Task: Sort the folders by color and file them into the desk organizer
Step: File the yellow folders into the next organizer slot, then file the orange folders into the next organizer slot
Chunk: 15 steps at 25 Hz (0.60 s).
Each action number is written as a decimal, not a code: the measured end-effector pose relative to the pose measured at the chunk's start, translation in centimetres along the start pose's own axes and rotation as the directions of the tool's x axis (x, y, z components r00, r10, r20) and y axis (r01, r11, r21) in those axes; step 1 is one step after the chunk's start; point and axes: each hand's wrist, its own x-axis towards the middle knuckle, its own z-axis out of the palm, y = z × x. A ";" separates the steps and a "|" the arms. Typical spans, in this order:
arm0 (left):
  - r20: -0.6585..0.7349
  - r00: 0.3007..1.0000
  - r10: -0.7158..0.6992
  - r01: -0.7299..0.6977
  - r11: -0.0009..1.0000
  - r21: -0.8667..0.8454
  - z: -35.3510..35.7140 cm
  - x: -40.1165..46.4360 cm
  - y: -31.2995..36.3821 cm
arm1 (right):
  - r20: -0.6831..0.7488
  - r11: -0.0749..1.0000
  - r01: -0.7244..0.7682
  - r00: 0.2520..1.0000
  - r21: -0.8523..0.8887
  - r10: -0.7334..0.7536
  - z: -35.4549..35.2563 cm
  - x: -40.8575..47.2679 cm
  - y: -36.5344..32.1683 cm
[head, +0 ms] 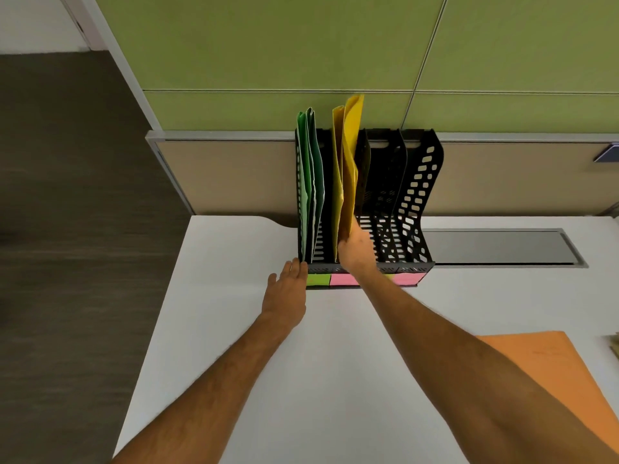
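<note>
Wall: I see green partition panels [301,55] with thin seams, far beyond the fingertips.
Lower partition: a tan band [227,175] under a grey rail, past the fingers.
Desk: a white top [335,363] under the fingers, its left edge curving in at the back.
Cable hatch: a grey recessed strip [499,247], off to the right of the fingers.
Floor: I read dark carpet [73,195], left of the fingers.
Far corner: a pale wall [33,21], top left.

An office cubicle: a white laminate desk [234,329] stands against green fabric partition panels [268,55], with a black perforated plastic desk organizer [418,195] and grey carpet floor [67,195].
</note>
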 end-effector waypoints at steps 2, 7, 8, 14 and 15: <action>0.001 1.000 -0.003 0.003 1.000 -0.007 0.1 0.1 -0.1 | 0.085 0.993 -0.062 0.994 -0.104 0.071 0.5 -0.4 1.4; 0.017 1.000 0.014 -0.014 1.000 -0.017 -0.2 0.0 -0.1 | 0.150 0.998 -0.053 0.988 0.035 0.047 -0.3 -1.5 1.4; 0.014 1.000 0.020 -0.020 0.999 -0.029 -0.4 -0.2 -0.2 | 0.155 0.997 -0.039 0.988 0.065 0.029 -0.8 -2.5 1.5; -0.009 1.000 0.000 -0.001 0.983 -0.185 -0.1 -5.3 1.5 | 0.201 0.993 0.011 0.979 -0.120 0.014 -3.0 -13.4 6.2; -0.010 1.000 -0.009 0.007 0.974 -0.225 0.3 -6.9 2.1 | 0.219 0.988 0.006 0.975 -0.152 0.028 -3.5 -15.5 7.0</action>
